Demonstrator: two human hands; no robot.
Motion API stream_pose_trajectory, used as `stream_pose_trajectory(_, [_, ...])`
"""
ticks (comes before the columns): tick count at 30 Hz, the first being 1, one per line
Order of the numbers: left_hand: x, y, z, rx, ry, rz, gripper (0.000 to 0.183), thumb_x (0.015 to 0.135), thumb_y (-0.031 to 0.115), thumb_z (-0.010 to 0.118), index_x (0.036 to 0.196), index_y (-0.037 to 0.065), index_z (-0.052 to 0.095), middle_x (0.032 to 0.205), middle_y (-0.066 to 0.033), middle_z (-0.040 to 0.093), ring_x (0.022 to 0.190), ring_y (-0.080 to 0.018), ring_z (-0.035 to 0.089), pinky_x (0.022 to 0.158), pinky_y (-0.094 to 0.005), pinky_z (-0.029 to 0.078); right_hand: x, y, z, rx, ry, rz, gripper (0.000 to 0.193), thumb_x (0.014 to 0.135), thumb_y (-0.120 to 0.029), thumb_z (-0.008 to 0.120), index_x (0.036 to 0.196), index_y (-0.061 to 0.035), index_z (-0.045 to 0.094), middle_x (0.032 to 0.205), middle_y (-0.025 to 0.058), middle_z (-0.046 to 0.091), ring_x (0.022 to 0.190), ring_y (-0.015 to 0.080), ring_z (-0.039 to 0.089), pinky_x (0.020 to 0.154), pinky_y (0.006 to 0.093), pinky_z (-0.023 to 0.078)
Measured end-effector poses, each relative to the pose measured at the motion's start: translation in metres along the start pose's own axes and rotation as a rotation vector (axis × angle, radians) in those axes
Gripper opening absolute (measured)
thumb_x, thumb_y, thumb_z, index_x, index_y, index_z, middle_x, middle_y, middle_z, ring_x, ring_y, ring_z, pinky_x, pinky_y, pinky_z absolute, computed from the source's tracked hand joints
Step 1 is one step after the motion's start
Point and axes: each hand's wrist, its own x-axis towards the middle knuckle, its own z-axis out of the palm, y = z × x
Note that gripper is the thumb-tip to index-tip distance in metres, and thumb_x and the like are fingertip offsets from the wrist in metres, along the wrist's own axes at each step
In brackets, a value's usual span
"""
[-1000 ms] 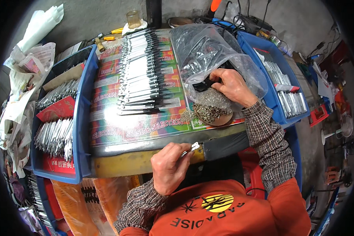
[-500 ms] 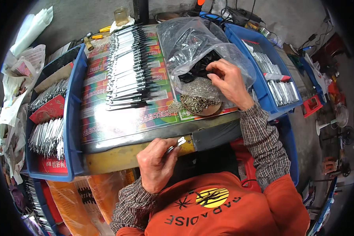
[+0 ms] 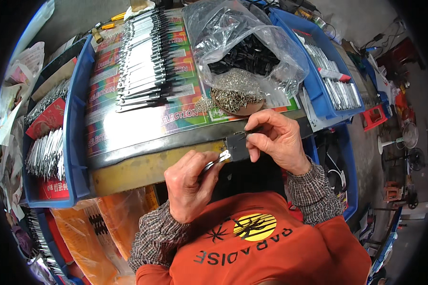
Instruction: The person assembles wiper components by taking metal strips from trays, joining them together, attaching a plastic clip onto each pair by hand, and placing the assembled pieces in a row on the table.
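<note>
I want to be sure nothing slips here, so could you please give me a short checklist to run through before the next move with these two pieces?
1. Left hand grips the slim metal piece: ok.
2. Right hand pinches the small dark part: ok.
3. The two pieces meet at the table edge: ok.
4. Pieces seated squarely: cannot tell.
5. Dish of screws close to the right hand: ok.
</note>
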Motion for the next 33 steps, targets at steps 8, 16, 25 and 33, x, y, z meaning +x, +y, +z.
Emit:
stream_pose_trajectory(8, [-0.008, 0.001, 0.002, -0.016, -0.02, 0.002, 0.015, 0.074, -0.003, 0.07, 0.088, 0.001, 0.064, 0.066, -0.0089, 0.054, 0.053, -0.0205, 0.052, 0.049, -0.0308, 0.041, -0.02, 0.008, 0.012, 0.218, -0.076, 0.015, 0.014, 0.088, 0.002, 0.06, 0.102, 0.0027, 0.058, 0.086, 0.0076, 0.061, 0.063, 0.0104, 0.062, 0.056, 0.0218, 0.053])
stream_pose_trajectory(16, [-0.016, 0.0, 0.004, -0.04, -0.025, -0.006, 0.015, 0.075, -0.002, 0.07, 0.088, 0.002, 0.064, 0.066, -0.0088, 0.055, 0.052, -0.02, 0.053, 0.048, -0.0296, 0.041, -0.028, 0.01, 0.016, -0.147, -0.051, -0.159, 0.019, 0.087, 0.003, 0.062, 0.105, 0.0048, 0.059, 0.1, 0.0089, 0.06, 0.071, 0.011, 0.064, 0.06, 0.0216, 0.054])
stream_pose_trajectory(25, [-0.018, 0.002, 0.003, -0.038, -0.058, -0.007, 0.016, 0.075, -0.002, 0.071, 0.089, 0.001, 0.064, 0.068, -0.0092, 0.057, 0.053, -0.0197, 0.055, 0.049, -0.0296, 0.043, -0.028, 0.006, 0.015, -0.143, -0.067, -0.126, 0.018, 0.086, 0.002, 0.063, 0.103, 0.0081, 0.06, 0.094, 0.0112, 0.059, 0.072, 0.0146, 0.065, 0.062, 0.0232, 0.055])
stream_pose_trajectory(33, [-0.021, -0.001, 0.005, -0.041, -0.056, -0.001, 0.016, 0.075, -0.002, 0.07, 0.089, 0.001, 0.064, 0.068, -0.0091, 0.056, 0.053, -0.0202, 0.056, 0.049, -0.0299, 0.043, -0.026, 0.011, 0.011, -0.197, -0.11, -0.157, 0.016, 0.086, 0.004, 0.062, 0.102, 0.0073, 0.062, 0.093, 0.0115, 0.06, 0.072, 0.0141, 0.065, 0.062, 0.0227, 0.055])
